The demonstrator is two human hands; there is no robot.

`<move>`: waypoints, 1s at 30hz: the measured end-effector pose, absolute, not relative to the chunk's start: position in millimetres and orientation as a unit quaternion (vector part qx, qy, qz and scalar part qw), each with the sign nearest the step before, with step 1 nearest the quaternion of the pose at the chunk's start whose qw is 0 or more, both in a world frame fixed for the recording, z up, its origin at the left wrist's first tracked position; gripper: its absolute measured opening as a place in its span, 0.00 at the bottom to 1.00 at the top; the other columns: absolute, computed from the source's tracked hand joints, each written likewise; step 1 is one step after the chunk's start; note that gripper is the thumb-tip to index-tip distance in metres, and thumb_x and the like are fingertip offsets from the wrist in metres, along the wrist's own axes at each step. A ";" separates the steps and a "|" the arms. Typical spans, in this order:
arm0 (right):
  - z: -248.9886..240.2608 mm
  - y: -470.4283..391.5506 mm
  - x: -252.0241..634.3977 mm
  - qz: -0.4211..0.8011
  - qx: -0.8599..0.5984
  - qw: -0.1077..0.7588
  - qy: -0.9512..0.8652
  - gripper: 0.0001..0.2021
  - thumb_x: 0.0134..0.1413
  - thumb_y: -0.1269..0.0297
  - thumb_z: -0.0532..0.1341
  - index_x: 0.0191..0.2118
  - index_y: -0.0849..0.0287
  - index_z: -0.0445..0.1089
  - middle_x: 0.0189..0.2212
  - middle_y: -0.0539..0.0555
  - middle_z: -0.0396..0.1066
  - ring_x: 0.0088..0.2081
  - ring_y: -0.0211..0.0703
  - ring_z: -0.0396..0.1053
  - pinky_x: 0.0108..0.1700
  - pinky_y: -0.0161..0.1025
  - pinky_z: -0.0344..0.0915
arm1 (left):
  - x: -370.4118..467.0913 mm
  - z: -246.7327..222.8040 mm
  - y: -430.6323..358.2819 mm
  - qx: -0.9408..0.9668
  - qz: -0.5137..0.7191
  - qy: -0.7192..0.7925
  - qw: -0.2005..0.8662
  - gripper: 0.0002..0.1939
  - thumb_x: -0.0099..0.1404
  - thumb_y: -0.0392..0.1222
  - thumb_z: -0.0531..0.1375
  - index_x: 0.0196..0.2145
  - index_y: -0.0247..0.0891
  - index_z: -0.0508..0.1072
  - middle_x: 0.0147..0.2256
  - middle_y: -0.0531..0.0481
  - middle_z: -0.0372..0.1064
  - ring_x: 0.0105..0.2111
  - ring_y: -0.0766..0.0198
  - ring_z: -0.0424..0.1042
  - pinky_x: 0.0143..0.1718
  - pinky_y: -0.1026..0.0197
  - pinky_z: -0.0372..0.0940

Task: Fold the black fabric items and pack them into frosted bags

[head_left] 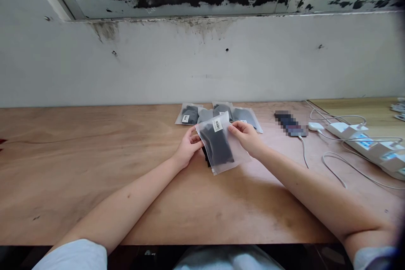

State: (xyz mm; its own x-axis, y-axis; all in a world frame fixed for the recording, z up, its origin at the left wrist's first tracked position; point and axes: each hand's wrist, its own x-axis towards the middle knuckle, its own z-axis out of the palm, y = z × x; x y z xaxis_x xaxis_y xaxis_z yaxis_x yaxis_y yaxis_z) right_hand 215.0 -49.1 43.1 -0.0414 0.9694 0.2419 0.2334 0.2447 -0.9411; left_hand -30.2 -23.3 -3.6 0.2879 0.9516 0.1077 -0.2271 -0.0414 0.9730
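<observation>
A frosted plastic bag (218,143) with a dark folded item inside and a white barcode label is held tilted above the middle of the table. My left hand (189,147) grips its left edge, fingers partly behind it. My right hand (247,136) pinches the upper right edge between thumb and fingers. Something black (206,157) shows from beneath the bag's left side; most of it is hidden. Just behind, several similar bags (190,114) with dark contents lie overlapping near the wall, at least one with a barcode label.
On the wooden table (79,156), a phone (290,124), partly pixelated, lies to the right with a white cable attached. Farther right are a white power strip (367,141) with plugs and loose cables. A wall and window stand behind.
</observation>
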 end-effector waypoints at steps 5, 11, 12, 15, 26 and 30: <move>32.8 -32.0 231.6 0.305 -0.586 0.485 -0.573 0.15 0.60 0.50 0.56 0.32 0.56 0.65 0.28 0.50 0.66 0.30 0.41 0.61 0.31 0.37 0.56 | -34.8 -4.9 -19.7 0.513 0.536 0.379 0.554 0.36 0.55 0.36 0.66 0.61 0.42 0.63 0.29 0.56 0.68 0.29 0.65 0.69 0.35 0.61 0.64; 20.5 -7.6 274.3 0.203 -0.659 0.288 -0.664 0.14 0.61 0.61 0.53 0.49 0.58 0.68 0.38 0.58 0.74 0.39 0.50 0.70 0.36 0.41 0.62 | -41.0 -15.9 -12.9 0.592 0.528 0.414 0.446 0.25 0.52 0.33 0.59 0.49 0.39 0.73 0.28 0.54 0.67 0.29 0.63 0.66 0.34 0.61 0.62; 20.7 -6.2 280.3 0.194 -0.658 0.252 -0.682 0.16 0.61 0.63 0.52 0.51 0.59 0.68 0.42 0.61 0.75 0.43 0.52 0.70 0.39 0.41 0.63 | -41.9 -18.2 -11.5 0.610 0.519 0.427 0.420 0.22 0.52 0.33 0.58 0.47 0.38 0.74 0.28 0.54 0.67 0.29 0.63 0.66 0.33 0.61 0.61; 26.7 -6.5 292.8 0.184 -0.656 0.191 -0.706 0.19 0.61 0.67 0.51 0.56 0.60 0.67 0.52 0.63 0.72 0.51 0.53 0.70 0.46 0.42 0.64 | -43.6 -22.5 -7.8 0.645 0.494 0.465 0.353 0.17 0.55 0.33 0.56 0.42 0.38 0.75 0.27 0.53 0.67 0.28 0.62 0.66 0.33 0.60 0.62; 28.5 -37.3 255.2 -0.058 -0.526 0.142 -0.837 0.29 0.70 0.50 0.46 0.69 0.61 0.55 0.69 0.65 0.52 0.70 0.60 0.46 0.67 0.56 0.46 | -32.6 -12.7 -21.6 0.792 0.400 0.452 0.098 0.21 0.67 0.43 0.58 0.57 0.40 0.67 0.59 0.39 0.60 0.62 0.48 0.59 0.64 0.42 0.54; -4.3 -47.3 237.8 0.010 -0.462 0.073 -0.884 0.34 0.70 0.45 0.43 0.73 0.61 0.47 0.73 0.62 0.39 0.73 0.58 0.35 0.70 0.57 0.40 | -30.1 -17.2 -22.9 0.838 0.333 0.419 0.102 0.21 0.68 0.44 0.57 0.57 0.40 0.67 0.61 0.39 0.60 0.64 0.47 0.58 0.65 0.40 0.54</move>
